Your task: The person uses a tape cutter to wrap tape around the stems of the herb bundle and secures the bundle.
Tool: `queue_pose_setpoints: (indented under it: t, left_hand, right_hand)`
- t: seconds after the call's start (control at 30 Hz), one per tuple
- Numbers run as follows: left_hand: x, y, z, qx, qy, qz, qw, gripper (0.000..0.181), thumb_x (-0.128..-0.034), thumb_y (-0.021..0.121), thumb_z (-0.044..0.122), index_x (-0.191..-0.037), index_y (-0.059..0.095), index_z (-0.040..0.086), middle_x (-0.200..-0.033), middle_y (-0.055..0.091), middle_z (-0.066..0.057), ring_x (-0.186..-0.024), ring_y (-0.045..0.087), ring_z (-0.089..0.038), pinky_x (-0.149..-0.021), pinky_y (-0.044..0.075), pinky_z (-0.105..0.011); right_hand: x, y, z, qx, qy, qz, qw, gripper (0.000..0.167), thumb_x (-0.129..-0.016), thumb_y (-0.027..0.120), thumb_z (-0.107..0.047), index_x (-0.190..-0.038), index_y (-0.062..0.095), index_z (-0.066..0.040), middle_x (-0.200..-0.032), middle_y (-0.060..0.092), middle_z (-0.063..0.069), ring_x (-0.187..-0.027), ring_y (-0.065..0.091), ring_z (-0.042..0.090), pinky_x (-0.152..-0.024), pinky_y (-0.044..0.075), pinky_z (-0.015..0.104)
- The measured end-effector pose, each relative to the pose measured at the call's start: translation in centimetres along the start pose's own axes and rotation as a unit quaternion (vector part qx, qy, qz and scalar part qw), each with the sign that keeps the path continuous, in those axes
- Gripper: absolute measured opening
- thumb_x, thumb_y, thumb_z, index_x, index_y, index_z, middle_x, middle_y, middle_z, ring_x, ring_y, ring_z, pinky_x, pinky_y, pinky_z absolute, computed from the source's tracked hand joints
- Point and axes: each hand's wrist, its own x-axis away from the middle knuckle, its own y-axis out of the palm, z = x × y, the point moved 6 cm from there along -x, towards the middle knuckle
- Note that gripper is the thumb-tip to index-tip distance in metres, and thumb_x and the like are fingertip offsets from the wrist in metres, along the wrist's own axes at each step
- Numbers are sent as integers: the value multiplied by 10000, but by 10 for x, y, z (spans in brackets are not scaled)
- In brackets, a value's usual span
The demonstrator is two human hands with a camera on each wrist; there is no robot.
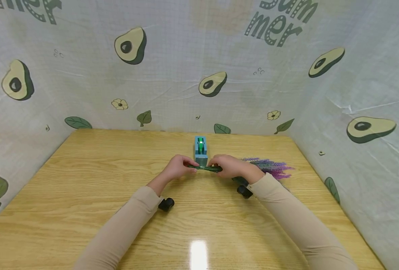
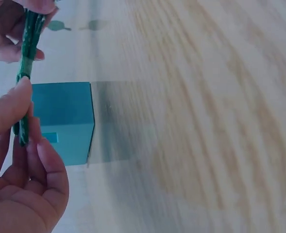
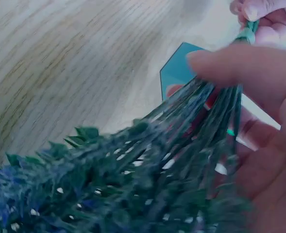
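Note:
A bunch of artificial lavender (image 1: 270,167), purple and pink at the heads, lies across both hands with its green stems pointing left. My left hand (image 1: 179,167) pinches the stem ends between thumb and fingers. Closer to the flowers, my right hand (image 1: 231,166) grips the gathered stems (image 3: 201,99). Between the hands, a light green band (image 2: 26,65) is wrapped round the stems. Just behind them stands a blue tape dispenser (image 1: 201,158) holding a roll of green tape (image 1: 201,144). In the right wrist view, flowers and thumb partly hide the dispenser.
The wooden table (image 1: 94,187) reaches back to a white cloth (image 1: 172,75) printed with avocados and leaves, which also hangs at both sides. Black wrist devices show under the left sleeve (image 1: 166,204) and the right sleeve (image 1: 244,191).

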Motion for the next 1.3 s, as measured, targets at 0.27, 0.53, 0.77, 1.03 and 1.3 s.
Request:
queue_pose_setpoints:
  t: [0.27,0.53,0.77,1.03,1.3]
  left_hand:
    - [-2,1,-3,216,-114,-9,9997,123,-804,738,89,-926,750,91,-954,662,-19,-738,583,-152,-589,474,-259]
    - [0,0,-4,434,-360,9,9984,160,-847,708,217,-959,738,107,-915,672,-2,-836,601,-171,-682,489,-319]
    - [-3,0,-6,211,-521,124,9983,152,-831,720,150,-968,746,90,-962,666,-26,-854,585,-166,-696,489,-290]
    - [-6,2,-5,67,-602,227,9979,136,-816,733,130,-948,757,109,-1000,664,-29,-931,574,-192,-804,484,-339]
    - [-8,1,-6,382,-674,402,9962,111,-814,737,132,-919,760,105,-972,668,-29,-921,575,-197,-807,485,-345]
  right_hand:
    - [2,-2,4,-3,-49,-39,10000,320,-870,568,24,-1177,615,-56,-1120,614,74,-1002,585,234,-840,489,371]
    - [0,-6,4,388,-26,141,9991,336,-876,580,26,-1193,628,-74,-1155,621,75,-1037,585,241,-876,481,385]
    - [-2,-2,0,324,75,78,9994,320,-884,560,10,-1194,614,-52,-1176,604,89,-1077,563,237,-904,462,394]
    - [-1,-4,1,298,68,166,9994,292,-890,575,-5,-1174,629,-45,-1144,611,98,-1036,572,241,-887,469,394]
    - [-6,-2,5,403,219,223,9987,307,-846,638,11,-1143,644,-65,-934,562,24,-750,488,149,-687,450,308]
